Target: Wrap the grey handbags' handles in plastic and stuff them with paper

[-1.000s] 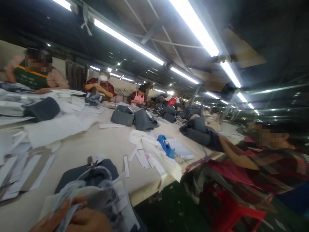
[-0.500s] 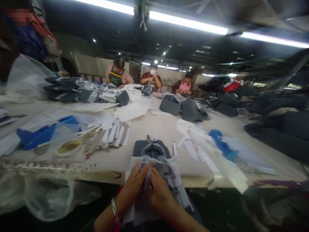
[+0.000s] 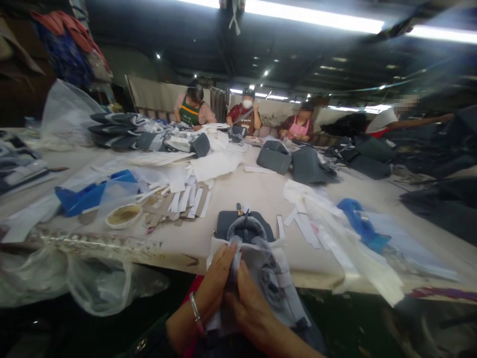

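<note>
A dark grey handbag [image 3: 225,224] lies at the table's front edge, partly over my lap. Its curved handle [image 3: 248,223] is wrapped in translucent film and arches towards the far side. My left hand [image 3: 222,266] is closed, its fingers pressed on a strip of translucent wrapping [image 3: 236,256] that runs along the bag. Facing it from the other side, my right hand [image 3: 250,293] is closed on the same wrapping, thumb upward. Whatever lies inside the wrapping is hidden by my fingers. White sheet material [image 3: 285,281] and a wrapped strap show beside my right hand.
Left on the table are a blue tape dispenser [image 3: 84,198], a round dish [image 3: 123,216] and paper strips [image 3: 190,199]. Another blue dispenser [image 3: 359,221] stands right. Dark bags [image 3: 274,156] sit farther back; several co-workers are beyond. Plastic bags [image 3: 100,288] hang below the front edge.
The view has turned a little left. My hands stay at the wrapping, and the left fingers now lie straighter along it. A co-worker at far right has stretched out an arm.
</note>
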The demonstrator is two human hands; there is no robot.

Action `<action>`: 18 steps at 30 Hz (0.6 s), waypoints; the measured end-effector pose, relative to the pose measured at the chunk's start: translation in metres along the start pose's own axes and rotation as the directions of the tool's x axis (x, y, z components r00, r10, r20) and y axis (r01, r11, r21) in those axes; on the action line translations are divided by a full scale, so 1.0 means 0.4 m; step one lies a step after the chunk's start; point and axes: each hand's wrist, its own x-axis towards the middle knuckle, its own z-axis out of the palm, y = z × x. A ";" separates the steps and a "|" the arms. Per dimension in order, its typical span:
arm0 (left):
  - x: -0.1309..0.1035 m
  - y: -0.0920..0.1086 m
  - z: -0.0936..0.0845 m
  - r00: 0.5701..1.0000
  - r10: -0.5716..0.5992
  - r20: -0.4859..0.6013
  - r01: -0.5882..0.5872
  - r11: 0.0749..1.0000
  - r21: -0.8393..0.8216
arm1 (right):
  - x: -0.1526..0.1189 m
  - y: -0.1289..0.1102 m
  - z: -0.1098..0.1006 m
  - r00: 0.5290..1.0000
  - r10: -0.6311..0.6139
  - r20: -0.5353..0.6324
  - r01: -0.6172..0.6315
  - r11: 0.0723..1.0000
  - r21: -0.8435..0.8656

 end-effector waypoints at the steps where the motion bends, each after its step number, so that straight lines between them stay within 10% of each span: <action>1: -0.002 -0.003 0.003 1.000 -0.001 -0.014 0.001 1.000 0.000 | -0.001 0.004 0.007 1.000 0.022 -0.001 -0.022 0.999 -0.031; 8: -0.006 0.030 -0.008 0.988 0.108 0.112 -0.129 0.972 0.198 | 0.027 -0.011 -0.016 1.000 0.000 -0.030 0.000 1.000 0.030; 11: -0.029 0.055 -0.059 0.911 0.336 0.241 -0.412 0.776 0.477 | 0.029 -0.029 -0.043 0.999 0.013 -0.052 -0.005 0.988 0.157; 14: -0.059 0.044 -0.128 0.828 0.550 0.113 -0.464 0.558 0.688 | 0.025 -0.039 -0.057 0.998 0.044 -0.041 -0.036 0.983 0.182; 18: -0.083 -0.008 -0.187 0.951 0.307 0.047 -0.264 0.719 0.643 | 0.024 -0.036 -0.051 0.998 0.044 -0.035 -0.037 0.985 0.166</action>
